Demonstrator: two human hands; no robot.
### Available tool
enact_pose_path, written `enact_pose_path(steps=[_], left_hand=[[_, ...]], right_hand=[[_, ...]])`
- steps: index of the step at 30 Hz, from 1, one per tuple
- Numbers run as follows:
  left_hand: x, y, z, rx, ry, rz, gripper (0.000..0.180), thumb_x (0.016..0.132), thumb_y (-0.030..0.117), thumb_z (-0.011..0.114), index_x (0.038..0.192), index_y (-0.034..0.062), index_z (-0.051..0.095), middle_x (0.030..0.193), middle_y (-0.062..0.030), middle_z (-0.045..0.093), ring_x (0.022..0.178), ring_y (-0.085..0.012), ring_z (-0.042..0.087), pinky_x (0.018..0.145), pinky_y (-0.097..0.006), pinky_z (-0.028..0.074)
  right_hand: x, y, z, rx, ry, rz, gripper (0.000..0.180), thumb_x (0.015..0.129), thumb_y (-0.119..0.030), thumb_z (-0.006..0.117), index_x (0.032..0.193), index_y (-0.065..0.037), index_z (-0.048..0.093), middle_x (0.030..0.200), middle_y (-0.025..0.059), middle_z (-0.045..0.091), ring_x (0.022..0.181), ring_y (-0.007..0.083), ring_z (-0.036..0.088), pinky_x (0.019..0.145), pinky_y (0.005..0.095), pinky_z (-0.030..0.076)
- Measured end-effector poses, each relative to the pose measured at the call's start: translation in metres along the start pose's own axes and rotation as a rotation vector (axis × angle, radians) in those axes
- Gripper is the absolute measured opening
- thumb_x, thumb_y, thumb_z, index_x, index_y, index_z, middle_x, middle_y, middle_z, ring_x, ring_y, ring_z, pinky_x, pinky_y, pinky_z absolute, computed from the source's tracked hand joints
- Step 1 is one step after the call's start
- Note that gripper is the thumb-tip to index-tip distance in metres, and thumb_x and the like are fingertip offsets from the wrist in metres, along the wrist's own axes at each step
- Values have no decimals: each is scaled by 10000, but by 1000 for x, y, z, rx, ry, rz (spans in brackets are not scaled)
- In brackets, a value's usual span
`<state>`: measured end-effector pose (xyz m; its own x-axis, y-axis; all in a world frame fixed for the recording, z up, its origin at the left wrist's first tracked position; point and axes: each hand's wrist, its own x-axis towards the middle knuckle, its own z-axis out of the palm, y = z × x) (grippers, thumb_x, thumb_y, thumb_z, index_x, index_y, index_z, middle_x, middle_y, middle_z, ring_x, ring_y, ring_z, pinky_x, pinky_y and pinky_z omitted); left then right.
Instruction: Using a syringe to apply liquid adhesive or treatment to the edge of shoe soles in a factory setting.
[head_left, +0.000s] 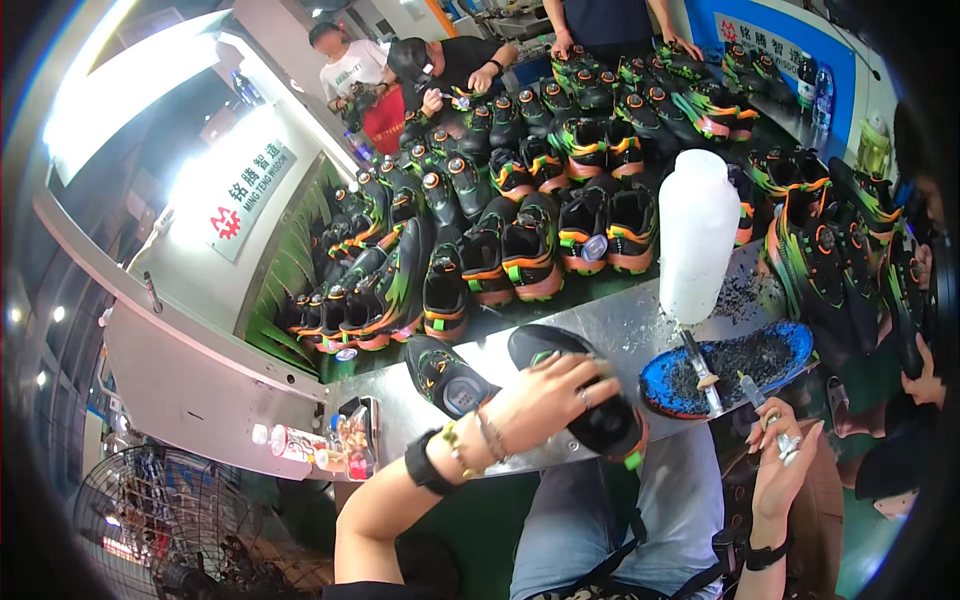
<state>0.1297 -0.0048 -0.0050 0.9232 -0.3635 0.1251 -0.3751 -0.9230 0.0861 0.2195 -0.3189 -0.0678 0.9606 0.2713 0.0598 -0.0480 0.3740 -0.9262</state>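
Observation:
My left hand [545, 400] lies over a black shoe [610, 425] at the front edge of the metal bench, its fingers curled onto the upper. A second black shoe [440, 375] with a round sticker stands to its left. My right hand [782, 455] is closed around a thin tool [749, 388] with a pale, narrow tip; its exact kind is unclear. Something white and crumpled is also between those fingers. Just beyond is a blue, sole-shaped tray [655, 385] full of black crumbs, with a slim light-coloured tool [697, 360] lying across it.
A tall white bottle [695, 240] stands behind the tray. Rows of black, green and orange shoes [530, 240] cover the conveyor. A drink bottle [295, 442] and a caged fan [170, 520] are at left. Other people [450, 70] work across the line; another person's hand [925, 375] is at right.

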Motion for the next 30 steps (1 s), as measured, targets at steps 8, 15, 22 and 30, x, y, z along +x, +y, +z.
enact_pose_path(steps=[8,15,22,30], left_hand=[[-36,64,1,56,38,-90,556,778,85,587,1325,155,518,1409,-104,484,1271,-309,510,1056,-470,438],[-50,98,28,65,224,-218,500,797,89,561,1290,169,559,1411,-100,501,1294,-304,498,1066,-496,417],[-43,90,30,-102,213,-250,453,828,91,548,1272,171,590,1353,-126,534,1265,-368,516,1048,-591,390],[-46,90,42,-39,336,-337,463,772,133,669,1202,302,655,1214,-81,595,1194,-316,589,1003,-564,461]], right_hand=[[10,16,-11,24,-61,-80,612,1039,-481,171,705,-57,461,1078,110,524,764,180,485,712,303,388],[-3,5,-8,4,-83,-69,648,1050,-473,151,710,-29,480,1073,130,519,769,189,486,757,315,402],[7,16,-24,-80,-155,-120,726,1028,-553,100,726,-22,491,1072,159,543,762,208,507,711,326,418],[-7,-26,18,-50,-223,-39,868,944,-713,60,714,-15,522,1024,206,528,749,228,509,681,329,417]])
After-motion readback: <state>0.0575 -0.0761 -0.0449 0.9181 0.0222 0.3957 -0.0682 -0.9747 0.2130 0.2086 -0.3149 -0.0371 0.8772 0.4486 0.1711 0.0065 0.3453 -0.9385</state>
